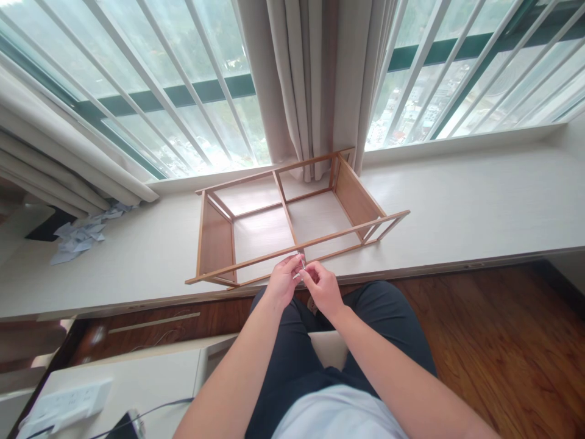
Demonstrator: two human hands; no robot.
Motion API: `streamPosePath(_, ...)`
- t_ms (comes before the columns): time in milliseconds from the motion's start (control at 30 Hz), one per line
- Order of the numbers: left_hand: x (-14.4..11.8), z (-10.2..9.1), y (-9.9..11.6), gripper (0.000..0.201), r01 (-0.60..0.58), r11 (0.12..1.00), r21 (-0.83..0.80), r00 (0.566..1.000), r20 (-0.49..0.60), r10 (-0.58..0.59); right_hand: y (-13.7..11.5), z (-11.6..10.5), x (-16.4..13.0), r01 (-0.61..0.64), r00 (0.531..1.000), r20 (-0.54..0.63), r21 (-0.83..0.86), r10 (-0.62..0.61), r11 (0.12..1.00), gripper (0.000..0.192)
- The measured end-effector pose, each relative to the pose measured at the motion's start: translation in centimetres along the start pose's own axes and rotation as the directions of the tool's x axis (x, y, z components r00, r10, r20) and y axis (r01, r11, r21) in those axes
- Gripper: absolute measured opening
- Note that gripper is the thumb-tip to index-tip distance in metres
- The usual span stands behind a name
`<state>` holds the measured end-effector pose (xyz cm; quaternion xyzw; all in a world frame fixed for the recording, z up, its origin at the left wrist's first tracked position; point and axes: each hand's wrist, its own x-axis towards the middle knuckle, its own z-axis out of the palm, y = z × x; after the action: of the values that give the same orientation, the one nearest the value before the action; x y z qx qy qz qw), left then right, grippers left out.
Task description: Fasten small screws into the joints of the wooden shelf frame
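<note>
A bamboo shelf frame (214,241) lies on its side on the pale window ledge (457,201). My left hand (282,281) and my right hand (323,288) meet just in front of the frame's near rail, over my lap. Their fingertips pinch a small pale part (300,270), too small to identify. The part sits close to the lower end of the frame's middle crossbar (287,213).
Curtains (315,79) hang at the window corner behind the frame. Crumpled paper (82,235) lies on the ledge at far left. A white power strip (68,402) and a dark device with a cable (125,425) rest on a white surface at lower left. Wooden floor (503,341) lies right.
</note>
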<state>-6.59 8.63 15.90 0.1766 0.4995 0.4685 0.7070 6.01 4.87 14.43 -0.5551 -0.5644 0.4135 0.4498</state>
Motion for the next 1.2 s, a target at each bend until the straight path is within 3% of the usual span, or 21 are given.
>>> streamPosePath(533,0.3,-0.1,0.1,0.038,-0.012,1.0,-0.007,1.0,0.005,0.012,0.0,0.3,0.4,-0.003,1.0,-0.019,0.019,0.003,1.0,0.023)
streamPosePath(767,0.8,-0.4,-0.1,0.038,-0.005,1.0,0.02,1.0,0.022,0.004,0.4,0.5,0.5,-0.108,0.994,0.029,0.253,0.104,0.962,0.028)
streamPosePath(900,1.0,-0.5,-0.3,0.041,-0.005,0.999,0.044,0.999,0.051,0.003,0.6,0.8,0.8,-0.204,0.979,0.092,0.472,0.183,0.858,0.03)
streamPosePath(1033,1.1,-0.5,-0.4,0.045,-0.004,0.998,0.062,0.998,0.06,0.001,0.4,1.0,1.0,-0.355,0.934,0.222,0.675,0.28,0.646,0.032)
streamPosePath(1133,1.1,-0.4,-0.4,0.046,0.001,0.998,0.061,0.998,0.059,-0.005,0.2,1.0,1.0,-0.44,0.895,0.318,0.742,0.312,0.506,0.032)
streamPosePath(1200,1.0,-0.4,-0.3,0.045,0.001,0.998,0.057,0.998,0.061,-0.004,-0.1,0.9,1.0,-0.458,0.886,0.341,0.751,0.314,0.477,0.033)
